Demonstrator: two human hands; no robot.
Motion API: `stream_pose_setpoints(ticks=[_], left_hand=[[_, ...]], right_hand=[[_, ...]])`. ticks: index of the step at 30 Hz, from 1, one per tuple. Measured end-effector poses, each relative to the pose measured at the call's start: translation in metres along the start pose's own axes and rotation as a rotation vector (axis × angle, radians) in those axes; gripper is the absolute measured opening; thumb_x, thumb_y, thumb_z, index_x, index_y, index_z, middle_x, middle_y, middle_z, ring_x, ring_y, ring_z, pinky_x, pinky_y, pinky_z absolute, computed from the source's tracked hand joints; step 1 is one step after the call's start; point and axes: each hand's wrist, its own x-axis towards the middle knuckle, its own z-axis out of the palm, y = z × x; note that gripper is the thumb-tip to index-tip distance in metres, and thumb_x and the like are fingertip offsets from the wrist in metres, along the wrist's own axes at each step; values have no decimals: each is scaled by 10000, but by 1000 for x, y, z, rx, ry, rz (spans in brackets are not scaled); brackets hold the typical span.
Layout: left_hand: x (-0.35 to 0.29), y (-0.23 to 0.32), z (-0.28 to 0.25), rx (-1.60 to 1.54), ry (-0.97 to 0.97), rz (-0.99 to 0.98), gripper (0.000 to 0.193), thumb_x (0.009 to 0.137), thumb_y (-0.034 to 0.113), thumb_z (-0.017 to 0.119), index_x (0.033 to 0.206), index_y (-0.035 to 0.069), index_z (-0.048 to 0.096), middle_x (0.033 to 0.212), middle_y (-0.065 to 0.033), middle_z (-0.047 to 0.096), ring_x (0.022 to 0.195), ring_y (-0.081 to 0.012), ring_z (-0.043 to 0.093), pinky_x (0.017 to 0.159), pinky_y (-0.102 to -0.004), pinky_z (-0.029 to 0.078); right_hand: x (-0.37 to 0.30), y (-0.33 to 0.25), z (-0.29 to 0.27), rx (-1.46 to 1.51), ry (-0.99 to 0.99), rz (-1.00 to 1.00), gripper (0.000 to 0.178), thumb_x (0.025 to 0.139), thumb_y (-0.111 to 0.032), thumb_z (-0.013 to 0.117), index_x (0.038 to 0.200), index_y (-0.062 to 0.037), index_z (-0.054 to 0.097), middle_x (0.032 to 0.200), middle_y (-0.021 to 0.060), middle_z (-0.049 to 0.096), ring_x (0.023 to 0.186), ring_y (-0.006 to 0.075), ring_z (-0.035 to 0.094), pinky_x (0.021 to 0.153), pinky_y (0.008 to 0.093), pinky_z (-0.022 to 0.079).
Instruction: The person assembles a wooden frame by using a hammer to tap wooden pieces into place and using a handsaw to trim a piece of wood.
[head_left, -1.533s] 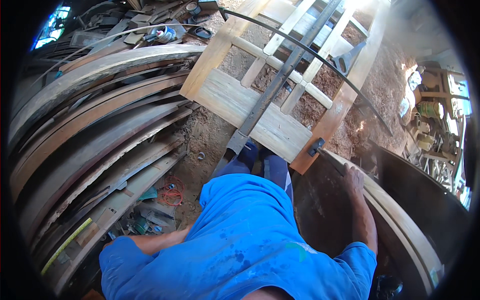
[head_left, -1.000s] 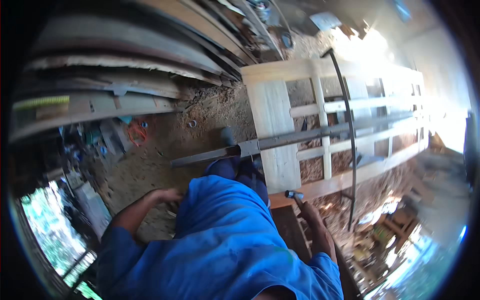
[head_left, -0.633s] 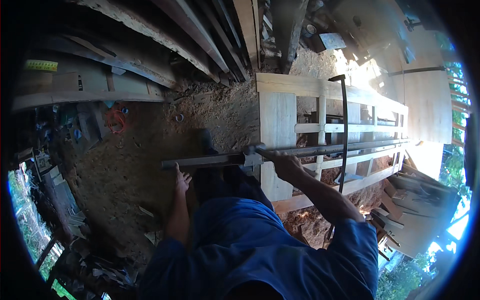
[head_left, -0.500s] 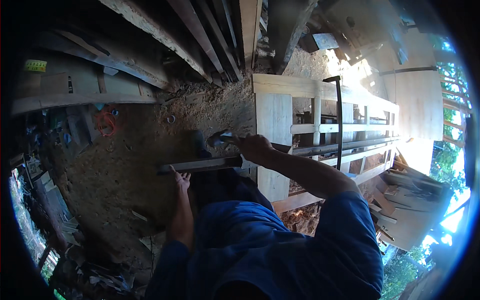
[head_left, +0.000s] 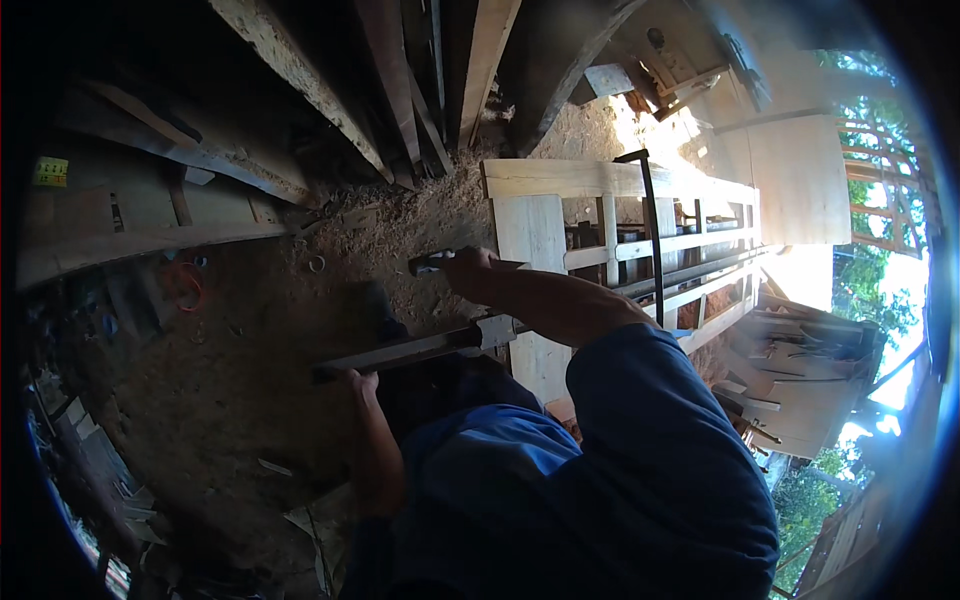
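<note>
Right hand (head_left: 470,272) grip closed on a half-hidden tool (head_left: 432,262); left hand (head_left: 358,382) grip on long clamp bar (head_left: 410,350) indiscernible in shadow.

I've got one view only: head cam, fisheye, looking steeply down over my blue shirt (head_left: 600,470) at the sawdust ground (head_left: 230,360). Forearms come in from the lower edge, close to the lens. Wooden frame (head_left: 530,230) sits mid-range, upper right. Edges bend hard and go dark at the rim. No second view to overlap.
</note>
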Motion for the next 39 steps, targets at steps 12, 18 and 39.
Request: stream_pose_setpoints(ticks=[12, 18, 39], left_hand=[[14, -3, -14, 73, 38, -161, 543, 969, 498, 521, 1331, 95, 547, 1377, -85, 582, 1261, -280, 536, 1078, -488, 422], [25, -4, -13, 133, 37, -190, 498, 984, 455, 511, 1303, 78, 577, 1379, -85, 586, 1269, -285, 534, 1080, -474, 425], [-140, 34, 130, 1875, -222, -638, 662, 979, 655, 405, 940, 38, 642, 753, -99, 689, 720, -276, 697, 660, -424, 549]], right_hand=[[-4, 62, 75, 24, -151, 204, 607, 949, -215, 558, 1511, -134, 345, 1039, 140, 712, 919, 321, 722, 705, 561, 585], [-14, 21, 26, 240, -39, 57, 587, 948, -182, 538, 1504, -145, 353, 1030, 121, 714, 898, 328, 718, 714, 579, 574], [-290, -15, 169, 2658, -180, 224, 312, 969, -277, 595, 1159, -38, 533, 892, 110, 641, 758, 222, 667, 654, 390, 553]])
